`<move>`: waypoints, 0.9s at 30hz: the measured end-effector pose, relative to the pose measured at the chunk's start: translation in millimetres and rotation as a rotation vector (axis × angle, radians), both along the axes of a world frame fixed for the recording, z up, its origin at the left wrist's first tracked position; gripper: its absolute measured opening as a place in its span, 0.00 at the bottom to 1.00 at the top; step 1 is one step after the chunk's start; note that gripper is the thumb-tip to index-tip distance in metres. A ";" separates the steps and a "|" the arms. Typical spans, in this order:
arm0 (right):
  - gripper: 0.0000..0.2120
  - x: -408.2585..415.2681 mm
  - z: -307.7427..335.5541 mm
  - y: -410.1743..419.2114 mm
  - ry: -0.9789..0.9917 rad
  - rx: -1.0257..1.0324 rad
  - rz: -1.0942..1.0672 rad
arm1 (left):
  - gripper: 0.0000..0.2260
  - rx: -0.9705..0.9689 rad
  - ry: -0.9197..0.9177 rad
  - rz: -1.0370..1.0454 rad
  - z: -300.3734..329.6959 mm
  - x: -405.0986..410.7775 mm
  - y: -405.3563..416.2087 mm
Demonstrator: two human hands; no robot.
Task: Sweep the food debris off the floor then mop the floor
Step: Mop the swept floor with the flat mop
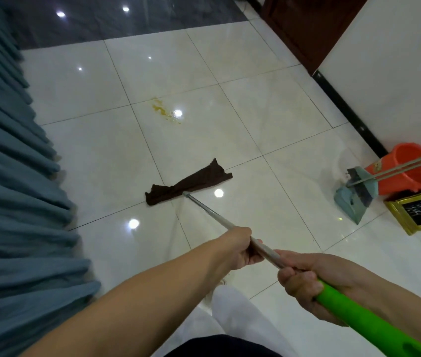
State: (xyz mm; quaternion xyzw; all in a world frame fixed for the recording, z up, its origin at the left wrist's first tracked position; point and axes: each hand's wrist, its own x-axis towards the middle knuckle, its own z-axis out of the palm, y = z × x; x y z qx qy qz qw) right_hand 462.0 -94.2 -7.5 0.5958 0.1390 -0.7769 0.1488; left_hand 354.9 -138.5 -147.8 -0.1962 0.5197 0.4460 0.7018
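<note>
A mop with a dark brown cloth head [188, 182] lies flat on the glossy white tile floor [268, 119]. Its metal pole [209, 210] runs back toward me and ends in a green grip [364, 318]. My left hand [240, 249] is closed around the metal pole. Behind it, my right hand [309, 282] grips where the metal meets the green part. A yellowish food stain [164, 110] sits on the tiles beyond the mop head, apart from it.
Blue-grey curtains [11, 189] hang along the left. At the right wall stand an orange bucket [407, 168], a teal dustpan with broom [356, 194] and a gold-framed object [420, 210]. A dark wooden door [307, 27] is at the top right. Dark tiles lie farther back.
</note>
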 end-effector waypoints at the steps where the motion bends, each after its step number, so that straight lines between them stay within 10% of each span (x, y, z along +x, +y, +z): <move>1: 0.17 -5.2 -0.9 6.0 0.003 -0.013 0.002 | 0.11 -0.013 0.010 0.005 -0.5 -6.0 3.2; 12: 0.02 -95.0 -50.9 96.6 0.076 -0.031 0.074 | 0.10 -0.097 0.231 0.119 -21.8 -96.0 91.0; 27: 0.07 -110.0 -57.2 224.3 0.089 -0.084 -0.014 | 0.07 -0.176 0.324 0.098 -33.4 -112.2 218.3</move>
